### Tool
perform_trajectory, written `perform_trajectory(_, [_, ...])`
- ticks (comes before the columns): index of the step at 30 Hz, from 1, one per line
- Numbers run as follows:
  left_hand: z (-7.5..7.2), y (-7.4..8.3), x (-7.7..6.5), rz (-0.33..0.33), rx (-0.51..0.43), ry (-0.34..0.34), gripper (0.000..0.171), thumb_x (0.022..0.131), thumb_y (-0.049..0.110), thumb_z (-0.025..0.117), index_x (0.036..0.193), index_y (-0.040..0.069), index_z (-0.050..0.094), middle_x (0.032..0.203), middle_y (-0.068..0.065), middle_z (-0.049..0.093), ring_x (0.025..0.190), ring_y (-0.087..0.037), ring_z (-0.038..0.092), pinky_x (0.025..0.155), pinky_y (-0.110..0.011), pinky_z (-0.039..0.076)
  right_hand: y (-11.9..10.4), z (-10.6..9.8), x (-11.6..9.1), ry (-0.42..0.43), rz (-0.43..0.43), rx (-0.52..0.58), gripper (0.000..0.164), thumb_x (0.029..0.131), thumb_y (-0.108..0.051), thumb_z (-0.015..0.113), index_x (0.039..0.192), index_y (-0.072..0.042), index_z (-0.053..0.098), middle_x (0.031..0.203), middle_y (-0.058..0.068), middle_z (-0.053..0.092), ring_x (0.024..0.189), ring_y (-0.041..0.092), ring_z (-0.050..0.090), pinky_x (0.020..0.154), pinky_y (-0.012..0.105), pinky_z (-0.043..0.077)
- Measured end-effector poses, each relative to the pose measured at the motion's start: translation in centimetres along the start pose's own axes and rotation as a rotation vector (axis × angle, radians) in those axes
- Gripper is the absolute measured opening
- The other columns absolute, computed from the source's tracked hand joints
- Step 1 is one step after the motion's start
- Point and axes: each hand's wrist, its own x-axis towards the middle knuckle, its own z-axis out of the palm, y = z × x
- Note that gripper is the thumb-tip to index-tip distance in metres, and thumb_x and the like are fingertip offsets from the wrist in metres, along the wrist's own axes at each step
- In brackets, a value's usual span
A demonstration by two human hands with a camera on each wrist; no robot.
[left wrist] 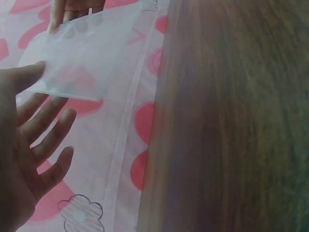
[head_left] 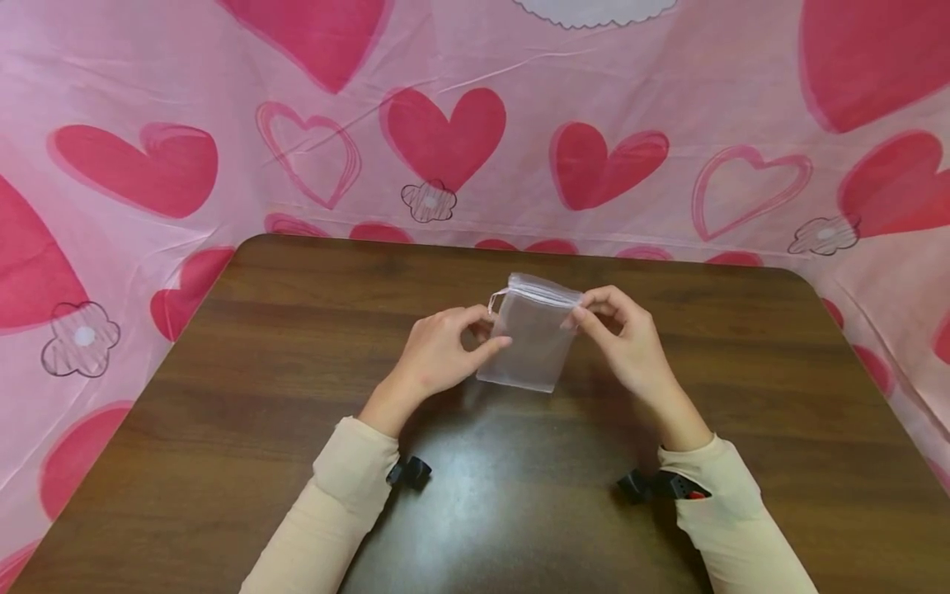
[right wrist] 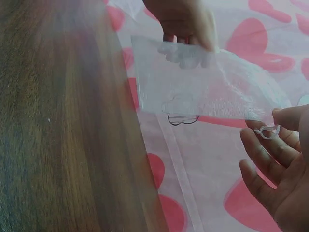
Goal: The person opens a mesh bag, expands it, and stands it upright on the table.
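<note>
A sheer white drawstring pouch (head_left: pixel 529 351) is held up above the table, its gathered top edge towards the back. My left hand (head_left: pixel 439 351) pinches the pouch's left edge, thumb in front and fingers behind. My right hand (head_left: pixel 631 338) pinches the upper right corner beside the drawstring channel. A small white cord loop (head_left: pixel 496 302) sticks out at the top left, and another cord loop (right wrist: pixel 269 132) hangs by my right fingers in the right wrist view. Seen from the left wrist, the pouch (left wrist: pixel 82 60) looks flat and see-through, with the right hand's fingers partly behind it.
Beneath my hands is a dark brown wooden table (head_left: pixel 260 396) with rounded back corners. A pink cloth (head_left: pixel 519 49) printed with hearts and flowers hangs behind and beside it. Small black camera mounts (head_left: pixel 410 473) are worn at both wrists.
</note>
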Motion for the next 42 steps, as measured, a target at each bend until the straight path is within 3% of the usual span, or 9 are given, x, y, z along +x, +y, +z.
perform_trajectory(7, [0.2, 0.0, 0.0, 0.024, -0.006, -0.009, 0.012, 0.084, 0.035, 0.079, 0.085, 0.026, 0.071, 0.079, 0.015, 0.067, 0.075, -0.010, 0.063, 0.065, -0.033, 0.046, 0.0, -0.2, 0.0, 0.001, 0.021, -0.008, 0.013, 0.096, -0.001, 0.062, 0.106, 0.008, 0.061, 0.085, 0.001, 0.073, 0.078, 0.010, 0.068, 0.074, 0.024, 0.054])
perform_trajectory(11, [0.2, 0.0, 0.0, 0.038, -0.020, 0.059, 0.013, 0.083, 0.035, 0.080, 0.086, 0.025, 0.073, 0.079, 0.014, 0.068, 0.072, -0.013, 0.064, 0.062, -0.032, 0.045, 0.1, -0.3, -0.1, -0.021, 0.042, -0.037, 0.020, 0.095, -0.001, 0.064, 0.114, 0.006, 0.063, 0.088, -0.001, 0.074, 0.079, 0.011, 0.069, 0.075, 0.023, 0.054])
perform_trajectory(17, [0.1, 0.0, 0.0, 0.044, -0.027, 0.189, 0.016, 0.080, 0.033, 0.083, 0.086, 0.020, 0.075, 0.077, 0.008, 0.069, 0.067, -0.009, 0.061, 0.060, -0.030, 0.046, 0.3, 0.0, -0.2, -0.081, 0.061, -0.056, 0.023, 0.096, -0.006, 0.065, 0.117, 0.001, 0.067, 0.090, 0.013, 0.073, 0.079, 0.015, 0.069, 0.075, 0.024, 0.053])
perform_trajectory(22, [-0.1, 0.1, 0.1, 0.022, -0.075, 0.243, 0.015, 0.081, 0.031, 0.083, 0.084, 0.019, 0.074, 0.077, 0.006, 0.069, 0.066, -0.015, 0.063, 0.060, -0.030, 0.046, 0.6, 0.5, -0.3, -0.129, 0.069, -0.134, 0.021, 0.096, -0.009, 0.066, 0.115, -0.003, 0.069, 0.093, 0.011, 0.074, 0.083, 0.022, 0.070, 0.074, 0.023, 0.051])
perform_trajectory(30, [-0.1, 0.2, 0.2, -0.016, -0.068, 0.244, 0.015, 0.083, 0.032, 0.081, 0.084, 0.018, 0.073, 0.076, 0.005, 0.069, 0.066, -0.016, 0.063, 0.061, -0.033, 0.046, 0.7, 1.2, -0.2, -0.116, 0.079, -0.211, 0.014, 0.089, -0.015, 0.075, 0.101, -0.007, 0.074, 0.093, 0.003, 0.073, 0.080, 0.018, 0.066, 0.072, 0.027, 0.051])
perform_trajectory(42, [-0.2, 0.1, 0.3, -0.098, -0.088, 0.155, 0.018, 0.091, 0.034, 0.072, 0.101, 0.020, 0.071, 0.085, 0.009, 0.071, 0.076, -0.006, 0.063, 0.068, -0.036, 0.045, 0.5, 0.8, -0.2, -0.036, 0.122, -0.112, 0.016, 0.093, -0.016, 0.070, 0.101, -0.002, 0.074, 0.082, 0.011, 0.074, 0.082, 0.010, 0.068, 0.074, 0.020, 0.049])
